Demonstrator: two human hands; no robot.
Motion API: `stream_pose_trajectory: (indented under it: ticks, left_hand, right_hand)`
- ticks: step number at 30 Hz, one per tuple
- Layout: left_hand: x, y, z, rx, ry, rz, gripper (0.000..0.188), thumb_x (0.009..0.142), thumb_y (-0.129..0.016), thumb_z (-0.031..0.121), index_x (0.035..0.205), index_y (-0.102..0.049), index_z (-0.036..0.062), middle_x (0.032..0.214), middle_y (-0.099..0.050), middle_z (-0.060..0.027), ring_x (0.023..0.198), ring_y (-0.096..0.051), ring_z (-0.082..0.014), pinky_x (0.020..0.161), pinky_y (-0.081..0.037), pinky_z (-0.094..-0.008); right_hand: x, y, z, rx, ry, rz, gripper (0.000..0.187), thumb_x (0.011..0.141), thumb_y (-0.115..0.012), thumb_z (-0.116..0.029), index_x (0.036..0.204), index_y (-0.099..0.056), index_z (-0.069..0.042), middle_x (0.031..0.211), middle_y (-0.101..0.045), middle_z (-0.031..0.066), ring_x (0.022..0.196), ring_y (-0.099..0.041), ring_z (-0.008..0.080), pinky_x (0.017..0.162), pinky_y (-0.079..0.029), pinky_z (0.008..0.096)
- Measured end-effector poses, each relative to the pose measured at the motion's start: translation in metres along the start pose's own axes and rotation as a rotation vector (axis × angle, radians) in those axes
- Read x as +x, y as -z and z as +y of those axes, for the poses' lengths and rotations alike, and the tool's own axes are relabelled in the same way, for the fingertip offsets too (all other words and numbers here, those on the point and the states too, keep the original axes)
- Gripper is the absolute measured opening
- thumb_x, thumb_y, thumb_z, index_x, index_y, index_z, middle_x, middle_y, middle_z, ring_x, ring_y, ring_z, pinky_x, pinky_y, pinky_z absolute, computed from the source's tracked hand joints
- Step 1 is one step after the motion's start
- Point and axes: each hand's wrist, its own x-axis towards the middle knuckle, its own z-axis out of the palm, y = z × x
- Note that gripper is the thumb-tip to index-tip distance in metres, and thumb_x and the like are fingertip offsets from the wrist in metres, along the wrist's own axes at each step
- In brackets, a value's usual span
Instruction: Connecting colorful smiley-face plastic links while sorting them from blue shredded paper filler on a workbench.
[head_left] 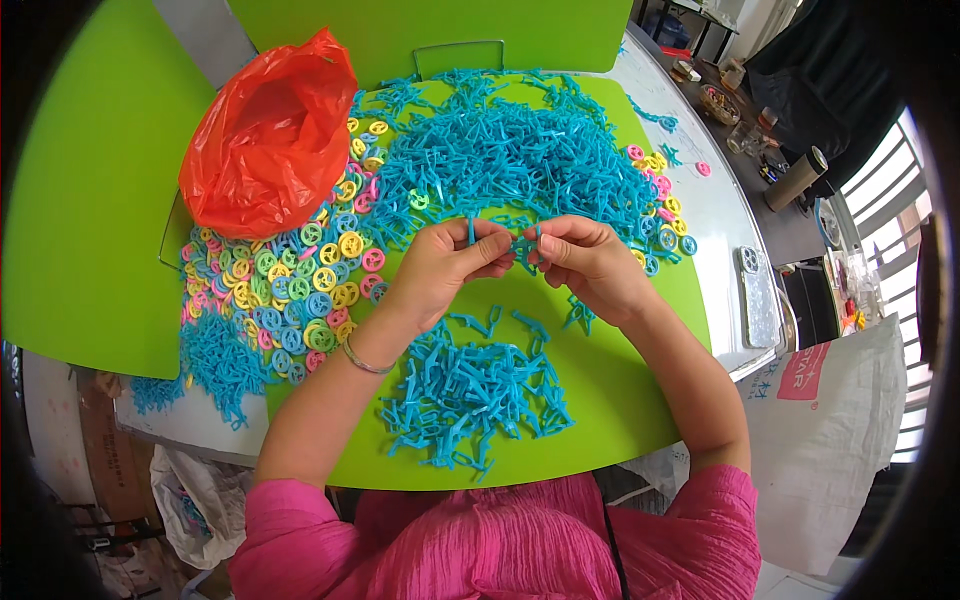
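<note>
My left hand (452, 262) and my right hand (588, 262) meet over the middle of a green board (620, 420). Each pinches a small blue plastic piece between thumb and fingers; the tips are close together, and I cannot tell whether the two pieces are joined. Just beyond my hands spreads a large heap of blue plastic pieces (510, 150). Nearer to me, between my forearms, lies a smaller pile of similar blue pieces (475, 395). A few loose ones lie just below my right hand.
Left of my hands, small coloured plastic wheels (290, 285) cover the board, below an open red plastic bag (270, 140). More wheels (665, 205) lie right of the heap. A phone (757, 297) rests on the white table at right. Green panels (90, 220) stand at left and back.
</note>
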Motion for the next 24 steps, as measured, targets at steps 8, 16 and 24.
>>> stream_pose_trajectory:
  ticks: [8, 16, 24]
  left_hand:
    - [-0.001, -0.003, 0.000, 0.032, -0.043, 0.034, 0.017, 0.089, -0.067, 0.013, 0.098, -0.065, -0.0010, 0.090, -0.067, -0.0076, 0.081, -0.065, -0.0130, 0.074, -0.054, -0.0243]
    - [-0.001, -0.004, -0.003, 0.092, -0.119, 0.049, 0.016, 0.088, -0.067, 0.013, 0.094, -0.066, -0.0018, 0.086, -0.068, -0.0073, 0.078, -0.065, -0.0117, 0.071, -0.053, -0.0235]
    - [-0.006, -0.010, 0.005, 0.456, -0.192, 0.027, 0.014, 0.087, -0.068, 0.012, 0.088, -0.067, -0.0017, 0.078, -0.068, -0.0040, 0.070, -0.061, -0.0076, 0.066, -0.049, -0.0214]
  right_hand:
    - [-0.001, -0.002, 0.000, 0.039, 0.001, 0.028, 0.012, 0.088, -0.066, -0.013, 0.099, -0.066, -0.009, 0.093, -0.067, -0.0008, 0.084, -0.062, 0.0109, 0.065, -0.045, 0.0238]
    - [0.000, -0.002, 0.003, 0.092, -0.013, 0.022, 0.011, 0.088, -0.066, -0.013, 0.099, -0.066, -0.010, 0.091, -0.066, -0.0016, 0.084, -0.062, 0.0110, 0.067, -0.044, 0.0240]
    - [-0.003, 0.001, -0.010, -0.483, -0.043, 0.009, 0.010, 0.086, -0.068, -0.014, 0.094, -0.066, -0.007, 0.087, -0.066, 0.0005, 0.078, -0.060, 0.0096, 0.066, -0.045, 0.0242]
